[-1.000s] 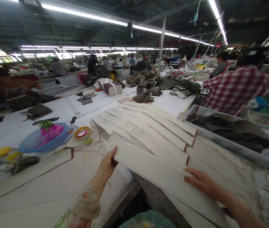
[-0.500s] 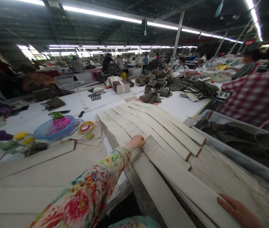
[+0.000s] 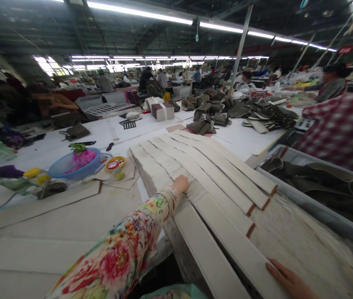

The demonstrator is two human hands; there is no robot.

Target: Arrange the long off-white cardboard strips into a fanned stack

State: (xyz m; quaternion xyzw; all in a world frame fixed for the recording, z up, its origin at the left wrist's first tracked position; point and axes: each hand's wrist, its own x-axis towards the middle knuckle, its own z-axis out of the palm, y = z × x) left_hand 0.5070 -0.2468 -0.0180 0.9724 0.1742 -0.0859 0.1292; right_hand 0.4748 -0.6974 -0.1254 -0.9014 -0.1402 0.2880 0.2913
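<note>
Long white strips (image 3: pixel 213 182) lie fanned out in overlapping rows across the table in front of me, some with brown ends. My left hand (image 3: pixel 181 183), in a flowered sleeve, rests on the near left ends of the strips with its fingers curled down on them. At the bottom right, my right hand (image 3: pixel 287 279) lies flat with fingers stretched out on the end of the nearest strip (image 3: pixel 241 253).
A blue bowl (image 3: pixel 75 164) with pink stuff, a small yellow tin (image 3: pixel 114 163) and bottles sit to the left. A grey bin (image 3: pixel 319 187) of dark pieces stands on the right beside a person in a red checked shirt (image 3: pixel 341 128). Dark parts (image 3: pixel 213 114) pile further back.
The strip I held up has been laid down onto the fan. My left hand moved forward onto the strip ends, and my right hand slid toward the bottom right.
</note>
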